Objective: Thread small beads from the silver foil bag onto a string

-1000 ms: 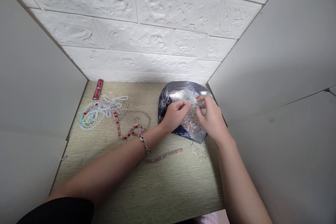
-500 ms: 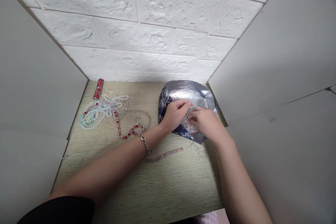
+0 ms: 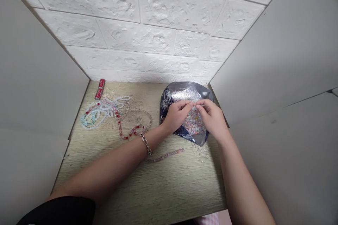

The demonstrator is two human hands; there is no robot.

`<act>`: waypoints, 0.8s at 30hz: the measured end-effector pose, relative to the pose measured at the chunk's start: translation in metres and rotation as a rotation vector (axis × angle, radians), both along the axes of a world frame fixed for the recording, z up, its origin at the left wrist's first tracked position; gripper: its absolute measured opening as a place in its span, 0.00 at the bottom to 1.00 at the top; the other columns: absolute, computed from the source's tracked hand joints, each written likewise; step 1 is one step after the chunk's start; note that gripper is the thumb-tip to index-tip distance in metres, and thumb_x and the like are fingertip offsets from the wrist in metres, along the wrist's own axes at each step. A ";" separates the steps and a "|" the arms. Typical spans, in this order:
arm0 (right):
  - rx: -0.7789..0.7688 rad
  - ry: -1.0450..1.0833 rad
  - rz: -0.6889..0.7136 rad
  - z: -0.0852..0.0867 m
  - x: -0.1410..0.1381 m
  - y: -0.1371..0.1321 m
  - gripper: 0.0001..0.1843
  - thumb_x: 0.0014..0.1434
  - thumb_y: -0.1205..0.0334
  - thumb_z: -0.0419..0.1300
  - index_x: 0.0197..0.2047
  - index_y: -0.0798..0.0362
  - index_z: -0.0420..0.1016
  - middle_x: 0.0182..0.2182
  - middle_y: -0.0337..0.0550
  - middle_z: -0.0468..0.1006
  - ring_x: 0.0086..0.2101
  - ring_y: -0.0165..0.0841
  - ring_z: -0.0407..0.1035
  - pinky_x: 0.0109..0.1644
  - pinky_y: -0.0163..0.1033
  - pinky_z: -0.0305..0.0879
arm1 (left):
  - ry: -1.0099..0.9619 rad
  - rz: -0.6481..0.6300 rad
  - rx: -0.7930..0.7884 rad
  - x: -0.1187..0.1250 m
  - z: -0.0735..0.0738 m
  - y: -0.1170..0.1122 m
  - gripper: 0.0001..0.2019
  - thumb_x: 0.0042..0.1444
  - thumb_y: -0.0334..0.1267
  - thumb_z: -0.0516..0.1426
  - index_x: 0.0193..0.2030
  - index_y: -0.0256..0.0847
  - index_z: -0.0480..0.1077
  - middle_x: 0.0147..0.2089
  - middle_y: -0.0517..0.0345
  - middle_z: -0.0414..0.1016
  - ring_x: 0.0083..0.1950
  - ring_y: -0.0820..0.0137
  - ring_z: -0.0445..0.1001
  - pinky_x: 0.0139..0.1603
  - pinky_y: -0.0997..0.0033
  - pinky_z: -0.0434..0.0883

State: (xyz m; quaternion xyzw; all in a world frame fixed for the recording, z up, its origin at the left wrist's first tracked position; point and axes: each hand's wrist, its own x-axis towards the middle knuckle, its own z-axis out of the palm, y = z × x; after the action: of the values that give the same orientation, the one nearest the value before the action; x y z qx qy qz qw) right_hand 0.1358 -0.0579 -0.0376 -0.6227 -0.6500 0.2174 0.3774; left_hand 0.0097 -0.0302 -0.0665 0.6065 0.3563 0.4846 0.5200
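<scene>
A silver foil bag (image 3: 182,93) with a dark printed side lies at the back right of the wooden table (image 3: 148,186). A heap of small pastel beads (image 3: 194,124) rests on it. My left hand (image 3: 175,116) and my right hand (image 3: 212,117) hover over the beads, fingertips pinched and almost touching each other above the heap. Whatever is pinched between them is too small to make out. A chain bracelet (image 3: 146,145) sits on my left wrist.
Beaded strings in white, pale blue and red (image 3: 105,114) lie tangled at the back left, with a small red tube (image 3: 99,89) beyond them. A short pinkish bead strand (image 3: 166,155) lies near my left forearm. White panels wall in the table on both sides.
My right hand dipped down onto the bead heap, then rose again, and its fingertips now meet those of my left hand. The left hand has hardly moved.
</scene>
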 end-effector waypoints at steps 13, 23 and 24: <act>-0.267 0.808 0.039 -0.002 0.004 0.004 0.12 0.45 0.55 0.62 0.31 0.52 0.69 0.25 0.36 0.71 0.28 0.23 0.67 0.35 0.29 0.67 | -0.015 -0.126 -0.113 -0.002 0.004 -0.003 0.10 0.50 0.35 0.49 0.22 0.37 0.65 0.14 0.67 0.52 0.19 0.80 0.50 0.23 0.75 0.52; -0.268 0.827 0.049 -0.004 0.004 0.003 0.12 0.44 0.56 0.63 0.31 0.52 0.70 0.25 0.36 0.73 0.30 0.23 0.68 0.39 0.30 0.67 | -0.010 -0.109 -0.086 -0.002 0.007 -0.005 0.10 0.50 0.37 0.49 0.22 0.36 0.65 0.16 0.66 0.54 0.20 0.81 0.51 0.23 0.76 0.53; -0.268 0.821 0.055 -0.005 0.004 0.003 0.12 0.44 0.56 0.63 0.31 0.52 0.70 0.25 0.35 0.73 0.30 0.23 0.68 0.39 0.30 0.67 | -0.011 -0.107 -0.085 -0.002 0.008 -0.005 0.10 0.50 0.37 0.49 0.22 0.36 0.65 0.16 0.66 0.55 0.20 0.80 0.52 0.24 0.76 0.54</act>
State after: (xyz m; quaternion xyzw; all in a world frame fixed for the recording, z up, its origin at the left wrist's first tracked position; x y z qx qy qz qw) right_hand 0.1398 -0.0546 -0.0424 -0.5106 -0.4282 0.5395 0.5147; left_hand 0.0080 -0.0353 -0.0588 0.5993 0.3410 0.4437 0.5724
